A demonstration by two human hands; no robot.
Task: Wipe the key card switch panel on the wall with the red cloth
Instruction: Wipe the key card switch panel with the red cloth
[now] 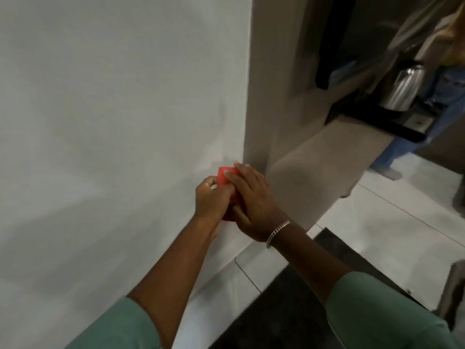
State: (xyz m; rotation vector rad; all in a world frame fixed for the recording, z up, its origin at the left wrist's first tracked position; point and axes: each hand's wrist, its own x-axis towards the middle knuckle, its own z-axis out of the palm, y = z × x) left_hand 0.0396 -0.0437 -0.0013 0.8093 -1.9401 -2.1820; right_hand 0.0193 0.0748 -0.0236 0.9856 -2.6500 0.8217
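Observation:
A red cloth (223, 177) is pressed against the white wall (113, 109) near its right corner. My right hand (247, 197) lies flat over the cloth with fingers spread, a silver bracelet on its wrist. My left hand (210, 200) is closed beside it, pinching the cloth's lower left part. The key card switch panel is hidden behind the hands and cloth; I cannot see it.
A beige counter (327, 157) juts out right of the corner, with a steel kettle (405, 89) on a black tray (377, 119). Another person's legs in blue trousers (412, 137) stand beyond. A dark mat (314, 298) lies on the tiled floor.

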